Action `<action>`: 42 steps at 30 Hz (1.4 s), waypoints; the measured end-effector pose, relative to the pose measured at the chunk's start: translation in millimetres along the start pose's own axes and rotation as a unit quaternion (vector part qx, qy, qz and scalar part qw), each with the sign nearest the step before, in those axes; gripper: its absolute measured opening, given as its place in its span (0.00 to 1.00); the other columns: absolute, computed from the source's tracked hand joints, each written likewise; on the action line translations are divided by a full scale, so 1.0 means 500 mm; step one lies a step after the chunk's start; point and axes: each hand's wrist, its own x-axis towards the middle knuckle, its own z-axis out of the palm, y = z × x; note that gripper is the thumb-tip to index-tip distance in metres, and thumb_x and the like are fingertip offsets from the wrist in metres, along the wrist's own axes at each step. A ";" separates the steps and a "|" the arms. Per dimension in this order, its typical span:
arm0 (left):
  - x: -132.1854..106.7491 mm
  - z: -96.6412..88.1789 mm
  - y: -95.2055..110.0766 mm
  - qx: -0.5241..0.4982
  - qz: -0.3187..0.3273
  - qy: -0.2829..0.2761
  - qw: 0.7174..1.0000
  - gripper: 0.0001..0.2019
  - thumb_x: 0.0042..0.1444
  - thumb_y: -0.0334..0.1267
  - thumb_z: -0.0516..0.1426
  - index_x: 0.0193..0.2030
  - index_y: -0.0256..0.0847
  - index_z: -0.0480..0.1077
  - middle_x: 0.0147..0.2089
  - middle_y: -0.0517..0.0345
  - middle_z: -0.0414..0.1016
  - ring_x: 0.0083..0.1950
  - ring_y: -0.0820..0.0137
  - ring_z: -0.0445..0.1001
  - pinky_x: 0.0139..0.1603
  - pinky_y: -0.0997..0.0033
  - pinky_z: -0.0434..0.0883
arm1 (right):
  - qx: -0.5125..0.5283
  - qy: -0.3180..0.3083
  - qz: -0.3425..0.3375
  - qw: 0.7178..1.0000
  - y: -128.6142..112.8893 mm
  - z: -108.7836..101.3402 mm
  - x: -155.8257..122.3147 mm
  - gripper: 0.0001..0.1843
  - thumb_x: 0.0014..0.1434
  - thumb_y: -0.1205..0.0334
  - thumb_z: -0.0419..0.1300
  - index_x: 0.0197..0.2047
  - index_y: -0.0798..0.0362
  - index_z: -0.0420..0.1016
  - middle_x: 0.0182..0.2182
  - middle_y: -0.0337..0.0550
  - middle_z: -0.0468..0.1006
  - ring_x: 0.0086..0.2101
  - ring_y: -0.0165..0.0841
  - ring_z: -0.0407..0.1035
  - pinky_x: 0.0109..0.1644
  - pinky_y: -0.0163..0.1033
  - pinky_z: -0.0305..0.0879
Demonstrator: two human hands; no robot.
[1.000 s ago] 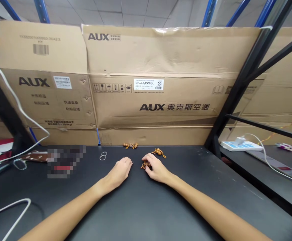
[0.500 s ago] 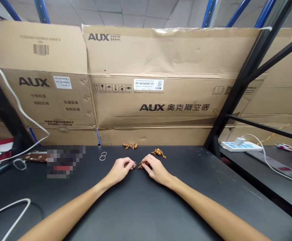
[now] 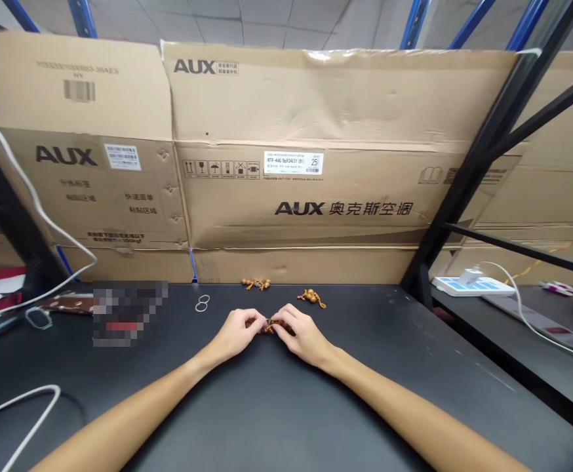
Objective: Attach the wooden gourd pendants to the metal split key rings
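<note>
Over the dark tabletop, my left hand (image 3: pixel 238 335) pinches a small metal ring (image 3: pixel 267 320), mostly hidden by its fingers. Opposite it, my right hand (image 3: pixel 302 335) is closed on a brown beaded cord pendant (image 3: pixel 269 328). Ring and pendant meet in the narrow gap between my fingertips; whether one passes through the other I cannot tell. Beyond my hands lie two more beaded pendants, one gold-brown pendant (image 3: pixel 311 297) at right and another pendant (image 3: pixel 256 284) near the cardboard. Two thin metal rings (image 3: pixel 202 303) lie together to the left.
Large cardboard sheets (image 3: pixel 296 229) wall off the back of the black table (image 3: pixel 276 413). On the left are a brown patterned case (image 3: pixel 67 303), a blurred-out item (image 3: pixel 124 314) and white cables (image 3: pixel 45 393). A power strip (image 3: pixel 471 286) sits beyond the black frame at right.
My fingertips have come closer together, bringing the pendant in my right hand up against the ring in my left. The loose pendants and rings lie where they were.
</note>
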 end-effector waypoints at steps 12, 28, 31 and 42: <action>0.003 -0.001 -0.007 -0.071 -0.020 -0.020 0.997 0.14 0.57 0.43 0.53 0.31 0.36 0.75 0.31 0.55 0.78 0.34 0.67 0.76 0.39 0.71 0.71 | -0.011 0.002 -0.004 1.000 0.007 0.006 -0.002 0.07 0.63 0.67 0.53 0.42 0.51 0.71 0.37 0.42 0.70 0.33 0.28 0.70 0.40 0.34 0.69; 0.005 -0.007 -0.008 -0.120 -0.022 -0.057 0.991 0.15 0.56 0.46 0.55 0.33 0.36 0.75 0.35 0.53 0.79 0.39 0.67 0.75 0.44 0.70 0.69 | -0.060 -0.014 -0.014 0.998 0.017 0.010 -0.006 0.08 0.62 0.68 0.52 0.40 0.52 0.72 0.38 0.44 0.70 0.34 0.30 0.69 0.41 0.36 0.69; 0.006 -0.009 -0.005 -0.086 0.002 -0.066 0.994 0.16 0.58 0.46 0.53 0.30 0.37 0.75 0.37 0.54 0.78 0.38 0.68 0.74 0.42 0.72 0.68 | -0.058 -0.015 -0.019 0.998 0.016 0.010 -0.004 0.07 0.62 0.68 0.53 0.40 0.52 0.72 0.38 0.44 0.70 0.35 0.31 0.69 0.42 0.36 0.69; 0.004 -0.011 -0.003 -0.030 0.020 -0.068 0.997 0.17 0.60 0.45 0.50 0.29 0.39 0.74 0.48 0.53 0.72 0.46 0.67 0.71 0.46 0.70 0.67 | -0.052 -0.003 -0.029 0.998 0.018 0.011 -0.003 0.07 0.63 0.68 0.53 0.40 0.52 0.72 0.38 0.45 0.70 0.34 0.30 0.69 0.41 0.36 0.70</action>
